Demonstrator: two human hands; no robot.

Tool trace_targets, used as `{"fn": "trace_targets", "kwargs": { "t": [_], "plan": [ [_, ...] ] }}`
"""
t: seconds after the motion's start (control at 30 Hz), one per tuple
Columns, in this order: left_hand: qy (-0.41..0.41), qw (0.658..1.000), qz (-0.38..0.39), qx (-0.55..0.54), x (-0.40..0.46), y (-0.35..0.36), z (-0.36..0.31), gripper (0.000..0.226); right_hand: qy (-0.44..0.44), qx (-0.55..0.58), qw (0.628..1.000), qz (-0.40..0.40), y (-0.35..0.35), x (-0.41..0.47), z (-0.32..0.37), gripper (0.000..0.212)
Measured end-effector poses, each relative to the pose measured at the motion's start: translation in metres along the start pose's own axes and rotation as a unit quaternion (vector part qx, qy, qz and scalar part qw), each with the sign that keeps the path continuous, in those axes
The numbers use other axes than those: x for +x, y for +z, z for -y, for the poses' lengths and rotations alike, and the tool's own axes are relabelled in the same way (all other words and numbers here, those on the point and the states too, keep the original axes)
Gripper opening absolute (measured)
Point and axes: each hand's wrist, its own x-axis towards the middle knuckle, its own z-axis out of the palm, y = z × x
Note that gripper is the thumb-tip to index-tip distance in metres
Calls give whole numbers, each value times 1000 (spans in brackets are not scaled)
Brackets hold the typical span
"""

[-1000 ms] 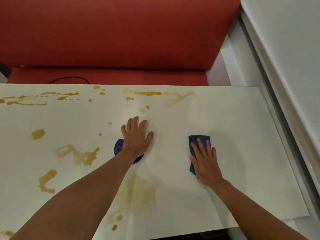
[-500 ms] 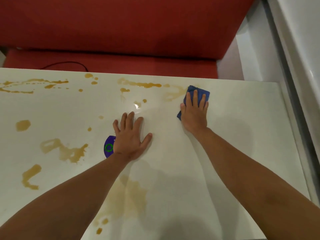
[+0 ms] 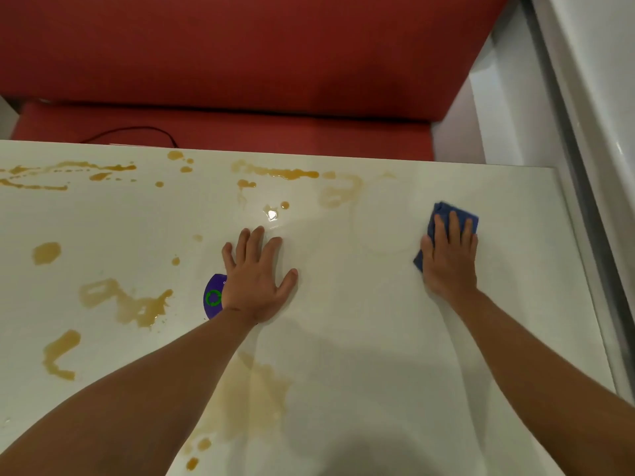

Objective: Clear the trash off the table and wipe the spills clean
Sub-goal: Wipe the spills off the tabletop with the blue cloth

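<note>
Our left hand (image 3: 256,280) lies flat with fingers spread on the table (image 3: 378,372), holding nothing and bracing us; our right hand (image 3: 448,259) presses straight fingers down on the blue cloth (image 3: 443,211) near the table's right edge, not gripping it.

The red bench (image 3: 240,63) fills the far side, with a black cable (image 3: 137,132) lying on its seat. The white table spans the view below it. On it, the amber spills (image 3: 130,304) lie mostly to the left and along the far edge, with a paler smeared patch (image 3: 254,389) beside our left forearm. A faint smeared ring (image 3: 340,192) sits on the far side between the two hands. A purple sticker with a green mark (image 3: 213,297) peeks out just beside our left wrist, partly covered by it. No loose trash shows on the table.

We judge that wiping is the step in hand, and it is early: the right part looks wiped while most spills remain. The next move calls for sweeping the cloth leftward across the far-edge streaks with steady downward pressure, and shifting the bracing hand out of the way.

Compared with half a second ago, the cloth and right hand have moved from the far-edge smear towards the right edge and nearer us; the left hand has stayed put.
</note>
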Motion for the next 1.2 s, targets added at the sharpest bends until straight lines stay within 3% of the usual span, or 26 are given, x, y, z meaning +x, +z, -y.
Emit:
{"fn": "trace_targets", "kwargs": {
  "t": [0.13, 0.27, 0.47, 0.67, 0.8, 0.87, 1.03, 1.2],
  "plan": [
    [-2, 1000, -3, -1, 0, 0, 0, 66, 47, 47, 998, -1, -17, 63, 62, 62],
    [-5, 1000, 2, -2, 0, 0, -1, 67, -72, 43, 996, -29, -13, 42, 114, 62],
    [-7, 1000, 1, -4, 0, -1, 0, 67, -191, 36, 981, 7, 19, -80, 50, 61],
    [-10, 1000, 5, -5, 0, 0, 0, 67, -88, 15, 996, 28, 5, -50, -30, 59],
    [-10, 1000, 10, 7, 1, 1, 0, 66, 91, 60, 994, -20, -14, 16, 28, 57],
    [-10, 1000, 11, 7, 1, 1, 0, 66, 108, 88, 990, -37, -20, 36, 70, 60],
    [-14, 1000, 18, 3, -1, 1, 0, 65, -76, 48, 995, -30, -5, 24, 142, 59],
    [-13, 1000, 17, 10, 0, 2, 2, 60, -279, 18, 960, -1, 22, -63, 102, 58]
  ]
}}
